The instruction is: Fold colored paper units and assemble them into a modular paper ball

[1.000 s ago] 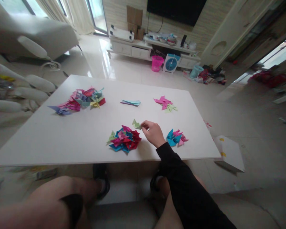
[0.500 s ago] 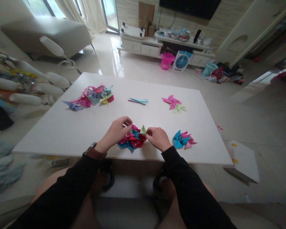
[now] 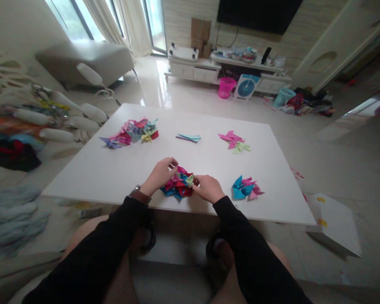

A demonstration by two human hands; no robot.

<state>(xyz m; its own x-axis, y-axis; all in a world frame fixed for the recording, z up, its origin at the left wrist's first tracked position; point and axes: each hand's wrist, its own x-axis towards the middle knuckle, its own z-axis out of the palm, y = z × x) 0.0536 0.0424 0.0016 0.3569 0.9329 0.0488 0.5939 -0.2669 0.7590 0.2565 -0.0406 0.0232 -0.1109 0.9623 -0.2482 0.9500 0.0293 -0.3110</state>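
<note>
In front of me on the white table [image 3: 129,169] is a pile of folded paper cranes [image 3: 177,195], red, blue and magenta. My right hand [image 3: 209,188] pinches a pale green paper crane [image 3: 189,180] at the pile's right side. My left hand [image 3: 161,174] curls in from the other side, thumb and fingers closed by a magenta paper piece [image 3: 181,169]; whether they grip it is hard to make out. To the right lies a smaller group with a blue paper crane [image 3: 240,188] and a pink paper crane [image 3: 255,191].
A larger heap of paper cranes [image 3: 134,131] lies at the back left. Folded paper strips [image 3: 188,137] rest mid-table. Farther right sit a pink crane [image 3: 231,138] and a light green crane [image 3: 241,147]. A white box [image 3: 335,223] stands on the floor at the right.
The view has shifted, so the table appears lower and farther right. The green crane has tipped over in my right hand. My left hand stays by the pile.
</note>
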